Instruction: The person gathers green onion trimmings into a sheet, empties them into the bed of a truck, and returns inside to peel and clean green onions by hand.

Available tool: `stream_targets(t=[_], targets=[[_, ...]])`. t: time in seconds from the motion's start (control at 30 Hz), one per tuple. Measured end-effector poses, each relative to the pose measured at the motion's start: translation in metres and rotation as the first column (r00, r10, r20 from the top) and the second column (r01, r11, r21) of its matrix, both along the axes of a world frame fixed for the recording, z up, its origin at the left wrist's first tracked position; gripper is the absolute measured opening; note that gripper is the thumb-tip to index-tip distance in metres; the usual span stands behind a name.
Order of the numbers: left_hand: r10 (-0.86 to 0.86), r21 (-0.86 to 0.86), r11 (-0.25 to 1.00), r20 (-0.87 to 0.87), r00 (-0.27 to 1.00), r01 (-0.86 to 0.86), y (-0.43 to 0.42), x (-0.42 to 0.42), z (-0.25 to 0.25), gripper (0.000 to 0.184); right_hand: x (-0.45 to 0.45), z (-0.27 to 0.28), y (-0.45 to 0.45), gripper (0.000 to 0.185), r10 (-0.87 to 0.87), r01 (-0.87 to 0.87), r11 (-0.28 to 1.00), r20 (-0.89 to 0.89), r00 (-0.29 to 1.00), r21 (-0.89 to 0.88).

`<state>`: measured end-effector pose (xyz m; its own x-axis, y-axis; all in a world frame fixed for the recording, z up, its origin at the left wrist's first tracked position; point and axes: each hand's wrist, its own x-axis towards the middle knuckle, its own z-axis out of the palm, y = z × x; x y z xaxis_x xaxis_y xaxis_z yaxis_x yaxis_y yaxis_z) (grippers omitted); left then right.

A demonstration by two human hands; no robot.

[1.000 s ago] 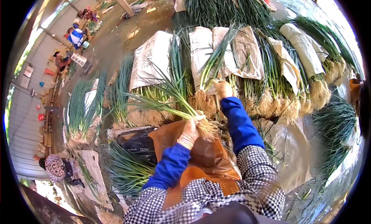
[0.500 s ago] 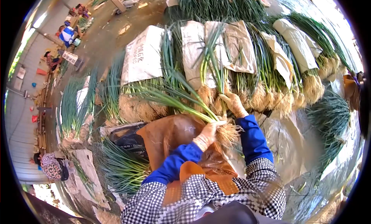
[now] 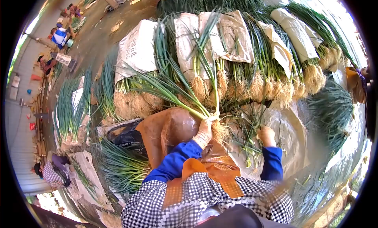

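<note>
My left hand [image 3: 204, 134] is wrapped round a small bunch of green onions [image 3: 186, 105] just above the roots, over my lap. Their pale shaggy roots [image 3: 220, 132] hang to the right of my fingers, and the leaves fan out up and to the left. Off to the right, my right hand [image 3: 267, 136] is closed in a fist beside a scatter of loose green leaf scraps [image 3: 249, 139]; whether it grips any of them is hidden. A brown apron [image 3: 167, 125] covers my lap.
Bundled green onions [image 3: 258, 86], some under whitish sacks [image 3: 229, 37], line up ahead. Another pile [image 3: 122, 167] lies to my left, with more leaves [image 3: 330, 114] at far right. Other people [image 3: 55, 171] crouch along the left side. A plastic sheet [image 3: 287, 137] lies at right.
My right hand has come away from the onions ahead, moving right and nearer to me. The bunch in my left hand now has an upright stalk too. Leaf scraps show beside my right hand.
</note>
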<state>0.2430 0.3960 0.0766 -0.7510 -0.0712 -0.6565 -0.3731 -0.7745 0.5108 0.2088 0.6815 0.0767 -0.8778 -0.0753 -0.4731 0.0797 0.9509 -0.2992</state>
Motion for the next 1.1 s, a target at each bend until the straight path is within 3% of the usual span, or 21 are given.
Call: stream_targets(t=[0.03, 0.1, 0.13, 0.17, 0.2, 0.23, 0.3, 0.33, 0.37, 0.43, 0.47, 0.5, 0.57, 0.63, 0.67, 0.7, 0.77, 0.83, 0.87, 0.93, 1.1], targets=[[-0.039, 0.093, 0.995, 0.033, 0.999, 0.035, 0.0, 0.0, 0.021, 0.01, -0.009, -0.027, 0.001, 0.024, 0.143, -0.173, 0.96, 0.146, 0.979, 0.222], [-0.038, 0.429, 0.899, -0.112, 0.993, 0.083, -0.001, 0.003, 0.02, 0.003, -0.024, -0.068, -0.045, 0.039, 0.254, -0.356, 0.909, -0.391, 0.885, -0.216], [-0.049, 0.486, 0.869, -0.099, 0.994, 0.091, 0.0, 0.006, 0.026, 0.008, -0.025, -0.013, -0.086, 0.044, 0.119, -0.084, 0.67, -0.006, 0.993, -0.738], [0.004, 0.506, 0.862, -0.016, 1.0, 0.004, 0.004, 0.011, 0.032, 0.009, -0.026, 0.047, -0.128, 0.049, 0.068, 0.415, 0.294, 0.452, 0.889, -0.861], [-0.053, 0.546, 0.83, -0.125, 0.991, 0.114, -0.001, 0.011, 0.034, 0.014, -0.031, 0.029, -0.156, 0.05, 0.164, 0.569, -0.011, 0.56, 0.812, -0.822], [-0.104, 0.571, 0.791, -0.23, 0.968, 0.22, -0.007, 0.014, 0.034, 0.021, -0.033, 0.02, -0.173, 0.047, 0.212, 0.63, -0.13, 0.599, 0.772, -0.766], [-0.005, 0.636, 0.762, -0.184, 0.983, 0.123, -0.012, 0.017, 0.04, 0.026, -0.036, 0.022, -0.19, 0.041, 0.166, 0.31, -0.021, 0.302, 0.939, -0.951], [0.02, 0.48, 0.877, -0.031, 0.999, -0.002, -0.011, 0.016, 0.041, 0.024, -0.04, 0.019, -0.196, 0.033, 0.069, 0.151, 0.083, 0.157, 0.985, -0.985], [0.07, 0.292, 0.951, 0.119, 0.99, -0.103, -0.007, 0.013, 0.066, 0.022, -0.036, 0.023, -0.205, 0.038, -0.12, 0.329, 0.21, 0.31, 0.943, -0.921], [-0.004, 0.392, 0.92, 0.021, 1.0, -0.005, -0.016, 0.015, 0.039, 0.013, -0.027, 0.026, -0.204, 0.041, -0.265, 0.312, 0.427, 0.212, 0.941, -0.849], [0.001, 0.279, 0.96, 0.031, 1.0, -0.009, -0.014, 0.016, 0.02, 0.013, -0.027, 0.008, -0.203, 0.041, -0.289, -0.04, 0.687, -0.324, 0.901, -0.726], [0.008, 0.166, 0.986, 0.037, 0.999, -0.014, -0.009, 0.017, 0.013, 0.014, -0.027, 0.01, -0.198, 0.038, 0.014, -0.238, 0.935, -0.642, 0.767, -0.264], [0.077, 0.155, 0.984, 0.055, 0.996, -0.085, -0.004, 0.014, 0.007, 0.012, -0.013, 0.022, -0.189, 0.035, 0.216, -0.365, 0.918, -0.577, 0.788, -0.155], [0.07, 0.101, 0.992, 0.008, 0.998, -0.07, -0.01, 0.011, 0.009, 0.013, 0.011, 0.044, -0.155, 0.022, 0.311, -0.691, 0.651, -0.719, 0.621, -0.315], [0.026, 0.052, 0.998, 0.01, 1.0, -0.027, -0.011, 0.009, 0.009, 0.01, 0.021, 0.052, -0.136, 0.018, 0.161, -0.26, 0.664, -0.206, 0.965, -0.701], [0.027, 0.059, 0.998, 0.012, 1.0, -0.027, -0.01, 0.01, 0.006, 0.01, 0.021, 0.071, -0.122, 0.019, 0.12, -0.091, 0.627, -0.019, 0.993, -0.774], [-0.008, -0.067, 0.998, -0.018, 1.0, 0.006, -0.007, 0.008, -0.004, 0.01, -0.004, 0.079, -0.097, 0.025, 0.416, -0.414, 0.895, -0.025, 0.909, -0.165], [-0.052, -0.038, 0.998, -0.006, 0.999, 0.052, -0.006, 0.01, -0.001, 0.01, -0.019, 0.034, -0.095, 0.032, 0.353, -0.344, 0.93, -0.061, 0.934, 0.129], [-0.048, -0.02, 0.999, -0.039, 0.998, 0.047, -0.004, 0.006, 0.003, 0.011, -0.027, 0.005, -0.103, 0.039, 0.31, -0.399, 0.895, -0.366, 0.877, -0.198], [0.017, -0.086, 0.996, -0.099, 0.995, -0.025, 0.004, 0.011, 0.003, 0.016, -0.03, 0.049, -0.156, 0.041, -0.015, -0.066, 0.863, -0.156, 0.988, -0.5], [0.077, -0.206, 0.974, -0.092, 0.993, -0.095, 0.004, 0.007, -0.008, 0.018, -0.048, -0.008, -0.198, 0.036, -0.035, -0.107, 0.878, -0.287, 0.957, -0.466]])
